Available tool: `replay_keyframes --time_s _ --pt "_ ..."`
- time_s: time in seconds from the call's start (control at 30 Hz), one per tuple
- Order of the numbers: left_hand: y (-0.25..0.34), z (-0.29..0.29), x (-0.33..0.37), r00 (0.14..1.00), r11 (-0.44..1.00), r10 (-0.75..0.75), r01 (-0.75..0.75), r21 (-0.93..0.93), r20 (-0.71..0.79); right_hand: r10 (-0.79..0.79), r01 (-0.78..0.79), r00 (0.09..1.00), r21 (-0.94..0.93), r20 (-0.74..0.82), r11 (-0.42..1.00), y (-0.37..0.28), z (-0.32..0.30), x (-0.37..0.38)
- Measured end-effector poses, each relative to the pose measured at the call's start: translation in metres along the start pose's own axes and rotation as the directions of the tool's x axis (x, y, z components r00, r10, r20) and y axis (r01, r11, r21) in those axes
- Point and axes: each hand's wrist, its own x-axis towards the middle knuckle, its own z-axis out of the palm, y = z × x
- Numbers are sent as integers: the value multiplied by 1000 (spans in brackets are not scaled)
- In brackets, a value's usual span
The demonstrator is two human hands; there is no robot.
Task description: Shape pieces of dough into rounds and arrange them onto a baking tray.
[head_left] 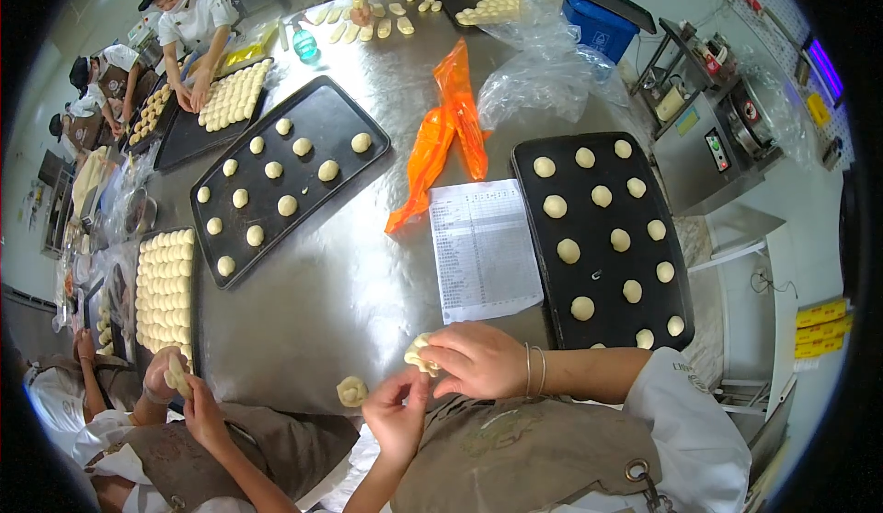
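Above the near edge of the steel table, a small piece of pale dough (420,351) is pinched in the fingers of my right hand (480,359). It looks shaped or folded rather than a smooth ball. Close below it, my left hand (397,412) is closed, its fingertips meeting at the dough's lower side. Whether they grip part of it is hard to see. To the left of my hands, a shaped dough knot (351,391) lies on the table.
Right of a printed sheet (486,248) is a black tray (589,228) of dough balls; another black tray (317,191) sits left. An orange plastic bag (446,131) lies mid-table. At lower left, a co-worker's hands (179,384) hold dough. Others work at the far side.
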Motion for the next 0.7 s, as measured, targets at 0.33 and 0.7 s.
replay_keyframes --time_s 0.33,0.7 --pt "17 1 13 978 953 209 -198 228 -25 -68 68 997 -8 33 998 10 -2 -10" --pt "9 -1 6 996 899 -83 57 -434 -41 -13 11 1000 159 15 987 9 -8 -9"
